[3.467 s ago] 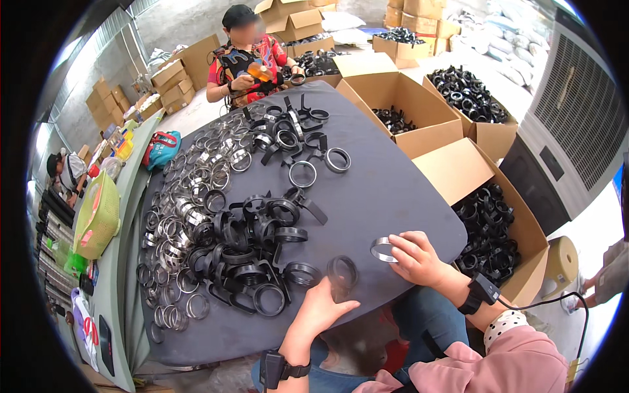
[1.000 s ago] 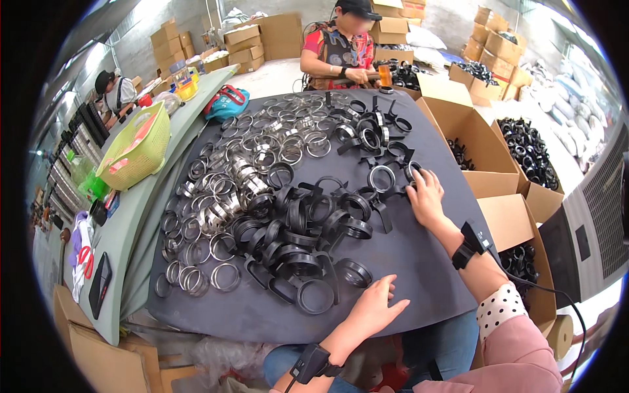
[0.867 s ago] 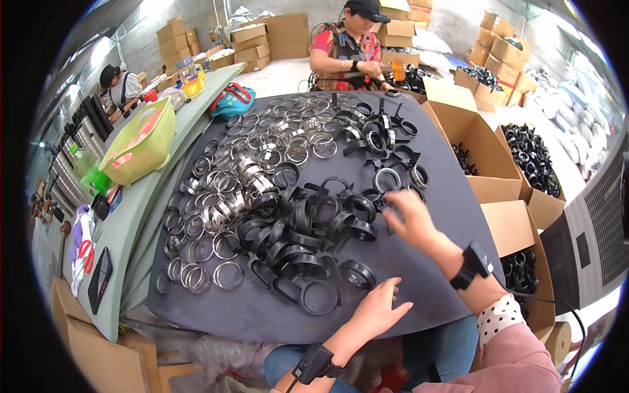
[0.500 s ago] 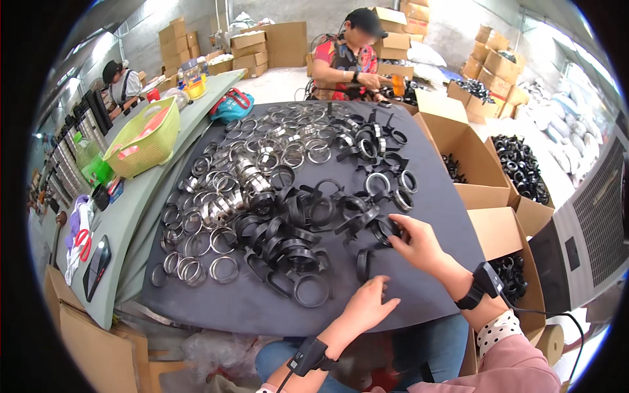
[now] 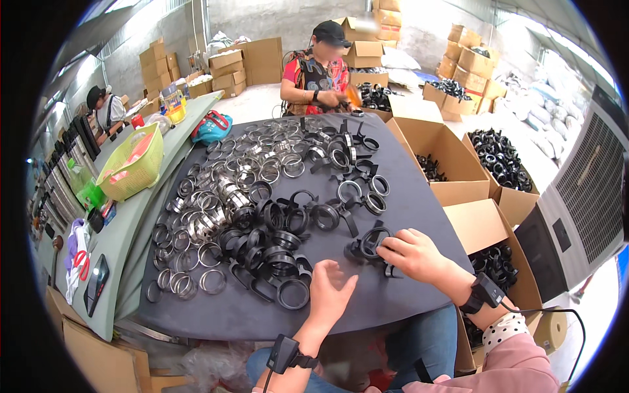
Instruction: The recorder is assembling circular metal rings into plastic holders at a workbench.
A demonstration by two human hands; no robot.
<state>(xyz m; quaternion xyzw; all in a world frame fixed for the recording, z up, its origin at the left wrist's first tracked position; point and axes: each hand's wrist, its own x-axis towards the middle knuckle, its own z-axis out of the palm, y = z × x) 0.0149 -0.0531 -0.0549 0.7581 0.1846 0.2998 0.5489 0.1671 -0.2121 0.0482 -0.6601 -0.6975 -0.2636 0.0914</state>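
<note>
My right hand [image 5: 414, 254] pinches the edge of a black plastic ring [image 5: 374, 240] with a protruding arm, low over the right part of the dark table. Other black parts lie against that ring, partly hidden by it and my fingers. My left hand [image 5: 329, 292] is open, thumb and fingers apart, with nothing in it. Just left of it a single black ring [image 5: 293, 294] rests at the near edge of a heap of similar black rings [image 5: 265, 252]. Silvery metal rings [image 5: 226, 193] are piled beyond and left of that heap.
Several black ring parts [image 5: 354, 190] lie farther back on the dark table [image 5: 406, 216]. Cardboard boxes of black parts [image 5: 488, 226] and a grey slatted machine [image 5: 576, 190] stand right. A green side table [image 5: 141, 216] holds a yellow-green basket [image 5: 134, 164]. A co-worker [image 5: 319, 72] works opposite.
My left hand has moved left toward the heap, its fingers spreading. My right hand has shifted slightly nearer with the black ring, now beside other black parts. The whole view has shifted a little.
</note>
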